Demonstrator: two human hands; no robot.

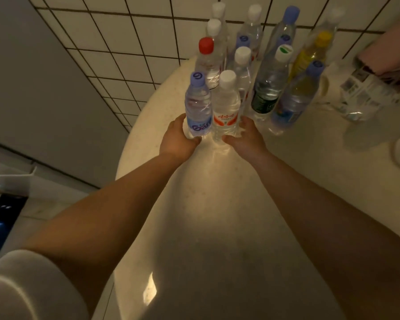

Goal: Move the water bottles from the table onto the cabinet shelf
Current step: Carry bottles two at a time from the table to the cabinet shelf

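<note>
Bottles stand clustered at the far end of the pale round table (217, 215), against a white tiled wall (125, 31); we count about twelve, all upright (those at the back overlap, so the count is loose).

Left to right: left hand (177, 140) curls round the base of the blue-label bottle (198, 105), lilac cap, blue band with white lettering cut off at the edge, not fully readable. Behind it, the red-capped bottle (206, 60), then two white-capped ones farther back. Touching the blue-label bottle on its right, the red-label bottle (225, 105), white cap, red band with white script we cannot read; right hand (246, 139) wraps its lower part, thumb in front. Both gripped bottles appear to be on the tabletop.

Further right: the dark-label bottle (269, 84) with a white-and-green cap, a lilac-capped bottle (295, 100) with a blue label, a yellow-capped bottle (313, 51) of yellowish liquid.

By caps: six white, four lilac, one red, one yellow.

Far right, a clear printed package (360, 88), text too blurred.
</note>
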